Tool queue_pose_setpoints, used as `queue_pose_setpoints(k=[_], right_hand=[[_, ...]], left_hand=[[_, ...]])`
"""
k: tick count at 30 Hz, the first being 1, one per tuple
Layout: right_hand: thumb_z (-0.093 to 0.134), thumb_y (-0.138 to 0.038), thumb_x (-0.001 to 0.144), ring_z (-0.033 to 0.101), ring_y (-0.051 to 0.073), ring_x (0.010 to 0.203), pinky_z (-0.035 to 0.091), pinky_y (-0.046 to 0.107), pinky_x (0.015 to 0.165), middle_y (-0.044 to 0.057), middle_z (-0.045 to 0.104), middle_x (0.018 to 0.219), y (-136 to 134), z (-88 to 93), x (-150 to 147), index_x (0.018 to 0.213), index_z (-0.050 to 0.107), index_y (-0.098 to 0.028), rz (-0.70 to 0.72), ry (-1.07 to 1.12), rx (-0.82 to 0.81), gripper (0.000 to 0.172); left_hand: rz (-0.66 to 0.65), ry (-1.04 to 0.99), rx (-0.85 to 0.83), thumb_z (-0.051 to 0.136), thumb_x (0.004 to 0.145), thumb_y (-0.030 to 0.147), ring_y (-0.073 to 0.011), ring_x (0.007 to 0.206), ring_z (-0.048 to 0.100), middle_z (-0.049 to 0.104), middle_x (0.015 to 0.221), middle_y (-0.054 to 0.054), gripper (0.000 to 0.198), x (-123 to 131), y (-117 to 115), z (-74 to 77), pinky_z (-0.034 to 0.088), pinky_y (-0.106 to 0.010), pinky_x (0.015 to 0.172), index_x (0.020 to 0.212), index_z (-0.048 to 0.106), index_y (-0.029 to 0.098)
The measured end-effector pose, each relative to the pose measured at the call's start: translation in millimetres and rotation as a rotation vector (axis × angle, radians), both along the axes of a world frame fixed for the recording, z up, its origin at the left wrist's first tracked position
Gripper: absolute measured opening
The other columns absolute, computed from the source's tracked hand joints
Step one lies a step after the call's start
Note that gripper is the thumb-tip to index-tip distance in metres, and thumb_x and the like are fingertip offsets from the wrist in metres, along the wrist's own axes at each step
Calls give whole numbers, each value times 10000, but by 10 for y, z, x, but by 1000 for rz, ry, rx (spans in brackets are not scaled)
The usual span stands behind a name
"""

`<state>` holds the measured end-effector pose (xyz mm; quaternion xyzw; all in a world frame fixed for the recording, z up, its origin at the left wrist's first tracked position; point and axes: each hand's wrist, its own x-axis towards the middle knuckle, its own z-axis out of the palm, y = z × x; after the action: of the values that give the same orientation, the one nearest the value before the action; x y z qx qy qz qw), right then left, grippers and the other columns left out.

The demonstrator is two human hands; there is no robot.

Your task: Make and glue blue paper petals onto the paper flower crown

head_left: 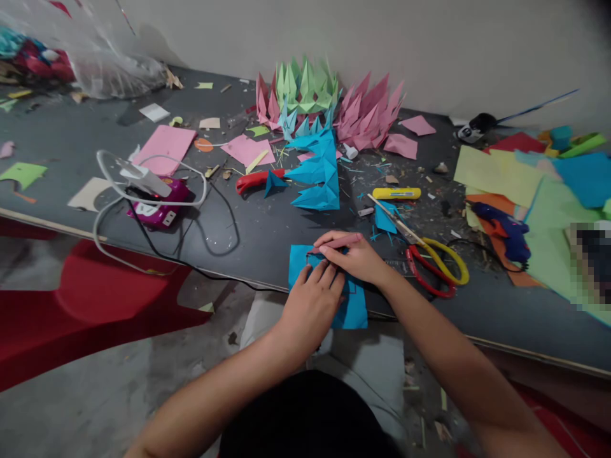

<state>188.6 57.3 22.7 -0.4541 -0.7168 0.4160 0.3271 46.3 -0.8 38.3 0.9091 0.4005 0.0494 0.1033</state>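
A sheet of blue paper (pixel 352 315) lies at the table's front edge, partly overhanging it, with dark drawn lines on it. My left hand (pixel 315 296) rests on the sheet, its fingers stretched forward and pressing it down. In my right hand (pixel 359 259) is a pink pen (pixel 341 242), its tip at the sheet's upper part. My hands hide much of the paper. Right of them lie scissors (pixel 432 261) with a red and a yellow handle. A folded blue paper strip with points (pixel 319 172) sits farther back.
Spiky green (pixel 305 86) and pink paper pieces (pixel 370 114) stand by the wall. A yellow cutter (pixel 396 193), red cutter (pixel 258 181), purple power adapter (pixel 165 207) with cables, and blue glue gun (pixel 506 232) lie around. Coloured sheets (pixel 501 178) pile up right; a red chair (pixel 109 286) stands left.
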Motion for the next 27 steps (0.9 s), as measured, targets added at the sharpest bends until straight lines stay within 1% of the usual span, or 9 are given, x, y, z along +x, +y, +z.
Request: queue_pose_setpoints(k=[6, 11, 17, 23, 27], right_hand=[[504, -242, 807, 640, 175, 793, 491, 291, 707, 33, 688, 829, -19, 48, 79, 825, 642, -195, 6, -83, 27, 148], [504, -237, 788, 636, 175, 743, 480, 274, 655, 35, 688, 787, -61, 71, 290, 791, 642, -188, -37, -163, 32, 147], [490, -285, 781, 606, 181, 660, 455, 283, 580, 30, 667, 698, -114, 93, 523, 740, 637, -193, -122, -238, 47, 177], [490, -296, 768, 580, 178, 630, 433, 285, 556, 19, 648, 652, -137, 106, 600, 719, 631, -201, -163, -271, 57, 176], [490, -275, 760, 579, 176, 631, 437, 291, 582, 18, 653, 668, -139, 101, 616, 705, 624, -204, -168, -259, 65, 162]], left_hand=[[9, 7, 5, 481, 881, 258, -245, 1207, 464, 513, 1302, -125, 393, -1, -13, -25, 410, -416, 980, 1252, 461, 132], [1, 20, -17, 443, 902, 267, -238, 1240, 435, 474, 1351, -110, 393, -5, -9, -45, 393, -418, 1000, 1272, 447, 135], [-3, 17, -25, 440, 904, 273, -244, 1216, 461, 490, 1334, -119, 373, -9, 1, -14, 404, -423, 986, 1251, 474, 139], [-3, 15, -11, 465, 892, 274, -250, 1204, 467, 491, 1334, -108, 374, -10, -3, -2, 411, -416, 975, 1242, 479, 142], [-5, 29, -20, 457, 896, 279, -244, 1210, 463, 486, 1340, -105, 372, -9, 3, 7, 402, -413, 980, 1242, 477, 144]])
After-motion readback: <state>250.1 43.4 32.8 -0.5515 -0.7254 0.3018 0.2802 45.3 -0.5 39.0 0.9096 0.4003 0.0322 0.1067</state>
